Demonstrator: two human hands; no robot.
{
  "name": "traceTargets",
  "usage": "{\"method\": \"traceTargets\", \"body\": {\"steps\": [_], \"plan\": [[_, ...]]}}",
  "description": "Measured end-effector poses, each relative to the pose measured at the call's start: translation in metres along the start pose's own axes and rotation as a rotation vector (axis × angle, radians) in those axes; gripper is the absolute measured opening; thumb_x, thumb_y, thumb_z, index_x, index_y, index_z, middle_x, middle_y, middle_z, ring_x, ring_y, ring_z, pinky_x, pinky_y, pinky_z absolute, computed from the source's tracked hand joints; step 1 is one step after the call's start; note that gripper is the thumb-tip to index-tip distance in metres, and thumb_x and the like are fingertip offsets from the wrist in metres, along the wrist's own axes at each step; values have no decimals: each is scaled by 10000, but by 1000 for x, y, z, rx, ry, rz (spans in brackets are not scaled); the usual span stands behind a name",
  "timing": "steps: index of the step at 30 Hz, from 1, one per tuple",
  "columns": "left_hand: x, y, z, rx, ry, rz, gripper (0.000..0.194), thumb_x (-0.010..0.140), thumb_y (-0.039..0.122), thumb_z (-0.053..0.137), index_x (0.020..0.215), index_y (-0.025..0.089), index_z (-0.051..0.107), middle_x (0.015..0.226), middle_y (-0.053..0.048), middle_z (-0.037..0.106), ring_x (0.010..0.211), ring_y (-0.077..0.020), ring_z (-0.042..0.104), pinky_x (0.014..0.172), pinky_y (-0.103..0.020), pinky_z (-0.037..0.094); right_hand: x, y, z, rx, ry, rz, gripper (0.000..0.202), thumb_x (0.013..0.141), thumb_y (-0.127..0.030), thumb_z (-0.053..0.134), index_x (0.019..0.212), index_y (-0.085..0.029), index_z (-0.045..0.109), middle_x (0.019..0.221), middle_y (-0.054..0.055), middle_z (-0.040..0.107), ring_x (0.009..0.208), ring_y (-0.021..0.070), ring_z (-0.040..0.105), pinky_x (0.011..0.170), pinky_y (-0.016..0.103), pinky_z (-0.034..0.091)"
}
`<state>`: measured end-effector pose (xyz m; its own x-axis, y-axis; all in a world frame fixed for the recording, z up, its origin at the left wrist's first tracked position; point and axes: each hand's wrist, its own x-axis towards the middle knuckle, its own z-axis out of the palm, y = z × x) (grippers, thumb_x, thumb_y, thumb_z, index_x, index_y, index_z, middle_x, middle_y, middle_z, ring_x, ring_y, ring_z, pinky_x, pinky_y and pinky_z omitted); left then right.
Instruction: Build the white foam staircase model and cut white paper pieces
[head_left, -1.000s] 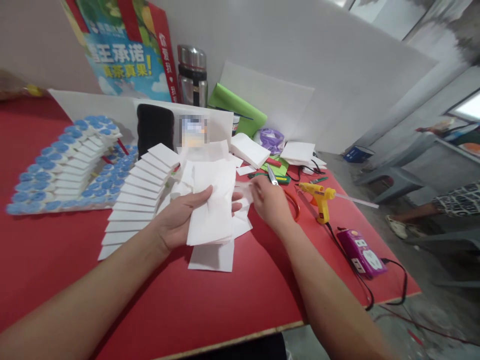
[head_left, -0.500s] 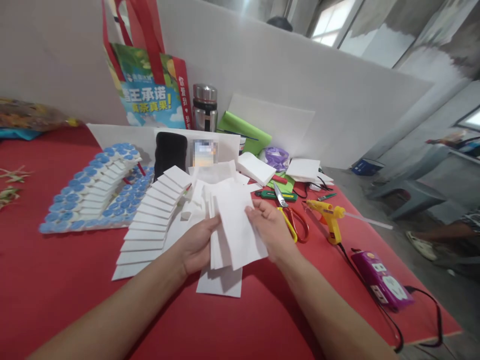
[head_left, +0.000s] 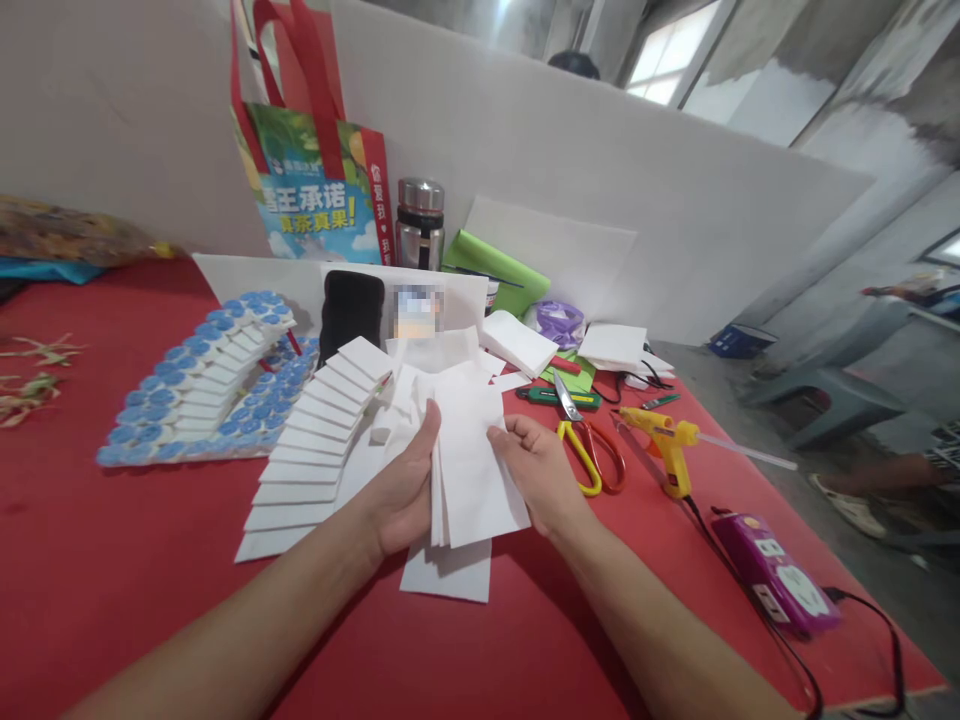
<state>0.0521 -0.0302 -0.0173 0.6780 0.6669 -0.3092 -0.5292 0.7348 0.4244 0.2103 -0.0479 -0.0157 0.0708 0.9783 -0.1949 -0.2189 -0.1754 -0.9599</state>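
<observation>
Several white paper sheets (head_left: 480,460) are held in a loose stack between my two hands. My left hand (head_left: 409,490) is closed on the stack's left edge, thumb on top. With thumb and bent fingers, my right hand (head_left: 536,465) pinches the right edge of the top sheet. Another white sheet (head_left: 450,580) lies flat on the red table below the stack. Left of my hands stands a stepped fan of white strips (head_left: 300,460), like a curved staircase. Farther left is a similar stepped model with blue round pieces (head_left: 157,400) along it.
Scissors (head_left: 589,455) with yellow and red handles, a green cutter (head_left: 559,397), a yellow glue gun (head_left: 664,440) and a purple power box (head_left: 776,575) with cables lie to the right. A black phone (head_left: 351,312), steel flask (head_left: 420,225) and printed bag (head_left: 322,200) stand behind.
My left thumb has come up over the stack's left edge. The top sheet has swung to lie closer over the others. The whole view has shifted slightly.
</observation>
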Motion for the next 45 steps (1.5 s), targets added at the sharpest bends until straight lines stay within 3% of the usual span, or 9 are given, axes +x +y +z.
{"method": "traceTargets", "body": {"steps": [7,18,21,23,27,32,39,42,45], "plan": [[-1,-6,4,111,116,91,470,971,220,681,1409,68,604,1141,-198,794,1048,-289,776,1035,-404,562,1,1,0,-10,-1,1,323,748,-462,814,904,-210,689,766,20,767,657,215,698,609,321,525],[-7,12,9,13,97,26,563,1060,388,495,1484,20,533,1300,-240,732,1262,-347,681,1150,-505,472,11,-16,-29,-301,92,-277,326,931,-523,613,984,-205,662,798,29,724,642,182,671,619,335,554],[-13,23,11,18,76,103,578,1071,383,470,1555,65,468,1347,-208,720,1287,-325,668,1183,-517,436,10,-25,-42,-637,-68,-404,211,886,-370,691,1048,-234,688,1053,65,746,952,237,707,835,399,567],[-16,29,11,30,17,151,597,1074,376,467,1601,102,411,1370,-189,712,1299,-311,662,1195,-516,423,6,-27,-45,-889,-271,-410,381,791,-322,810,1147,-263,691,1252,77,686,1141,272,642,913,410,540],[-20,38,7,64,-70,196,630,1068,389,486,1634,139,362,1413,-168,691,1343,-303,629,1208,-517,411,4,-25,-45,-1131,-418,-313,499,751,-323,890,1185,-243,657,1266,94,610,1137,277,597,880,389,524],[-22,42,6,100,-56,214,612,1064,404,486,1618,161,398,1426,-158,684,1426,-310,551,1194,-545,429,17,-19,-53,-1161,-336,-336,52,906,-188,704,936,-198,662,969,36,606,782,162,574,697,298,449],[-21,42,8,139,-10,199,565,1063,376,475,1574,134,466,1423,-187,677,1417,-345,555,1165,-587,452,21,-19,-57,-1086,-182,-473,141,900,-168,603,769,-199,645,809,30,667,710,172,566,669,309,417],[-19,38,7,128,-11,173,540,1065,326,468,1563,120,475,1408,-201,684,1375,-351,596,1158,-590,458,23,-28,-63,-824,104,-564,111,922,-270,606,887,-208,692,890,48,725,806,205,633,759,339,478],[-16,32,7,103,27,136,534,1053,299,501,1546,93,489,1388,-219,692,1314,-357,645,1149,-578,469,27,-37,-69,-364,236,-548,177,883,-382,703,966,-228,681,904,27,736,821,204,671,790,352,530]]}}
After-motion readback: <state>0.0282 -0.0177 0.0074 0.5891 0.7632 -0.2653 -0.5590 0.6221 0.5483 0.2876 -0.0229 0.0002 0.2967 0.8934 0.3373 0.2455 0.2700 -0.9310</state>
